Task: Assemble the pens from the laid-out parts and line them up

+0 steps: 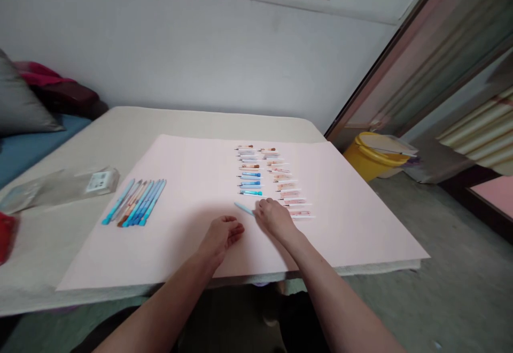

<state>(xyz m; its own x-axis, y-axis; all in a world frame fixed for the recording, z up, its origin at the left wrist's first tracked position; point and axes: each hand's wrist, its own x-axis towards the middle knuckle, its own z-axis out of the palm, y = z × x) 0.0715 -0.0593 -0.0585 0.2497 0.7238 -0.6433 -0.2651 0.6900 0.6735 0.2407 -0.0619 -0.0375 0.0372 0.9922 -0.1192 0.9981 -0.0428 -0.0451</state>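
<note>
My right hand is closed around the right end of a light blue pen, low over the pink sheet. The pen's other end points left, toward the far side of my left hand. Just left of it, my left hand has its fingers loosely curved and apart, with nothing seen in them. Beyond the right hand lies a column of blue, brown and grey pens. A second column of mostly pink pens runs beside it on the right, its near end partly behind my right hand.
A bunch of blue and brown pens lies at the sheet's left. Farther left is a clear plastic bag with a white label, near a red object. A yellow bucket stands on the floor to the right. A wall closes the back.
</note>
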